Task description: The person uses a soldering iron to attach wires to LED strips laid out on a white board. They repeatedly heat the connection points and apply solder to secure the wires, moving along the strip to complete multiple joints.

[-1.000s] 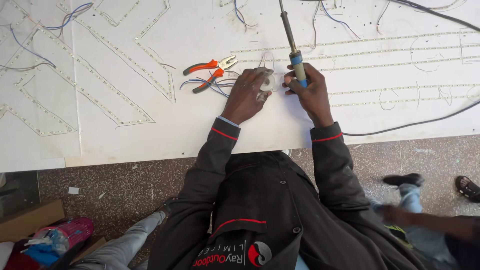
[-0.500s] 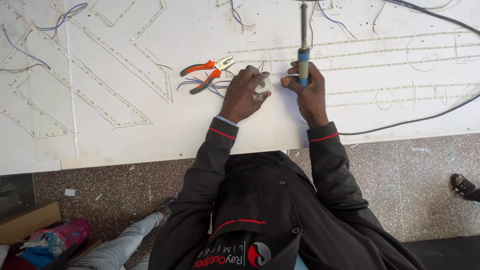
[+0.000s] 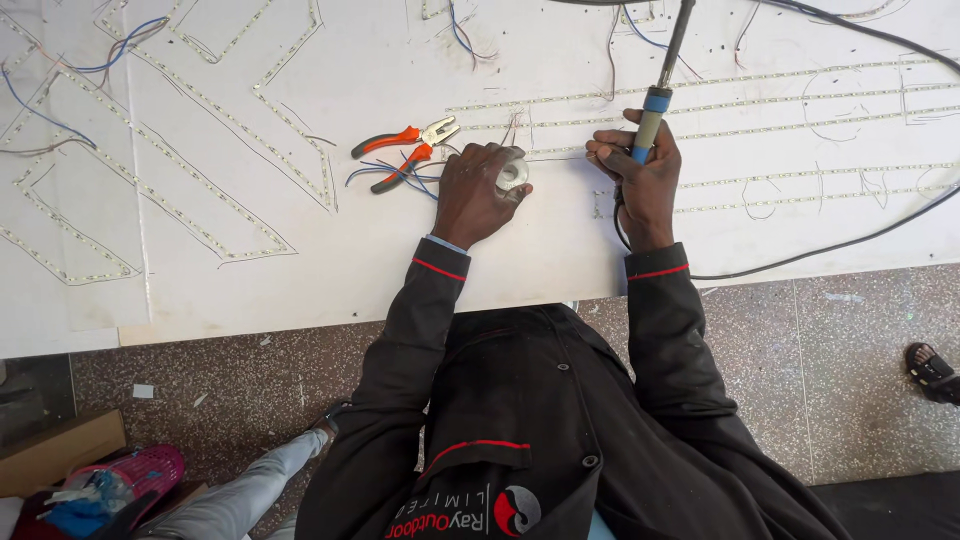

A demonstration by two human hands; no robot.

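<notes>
A big white board point(image 3: 300, 290) lies on the floor, lined with rows of LED strips point(image 3: 760, 100). The right hand point(image 3: 640, 170) is curled tight around a blue-handled soldering iron point(image 3: 655, 105), held upright over the strips. The left hand point(image 3: 475, 195) cups a small solder spool point(image 3: 512, 173) in closed fingers. Orange pliers point(image 3: 405, 150) lie just beside it.

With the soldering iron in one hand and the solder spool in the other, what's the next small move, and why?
Probably bring the soldering iron in the right hand leftward toward the loose wire ends just above the solder spool. The iron sits apart from the left hand, which holds the spool by the LED strip; the exact joint is too small to tell.
</notes>
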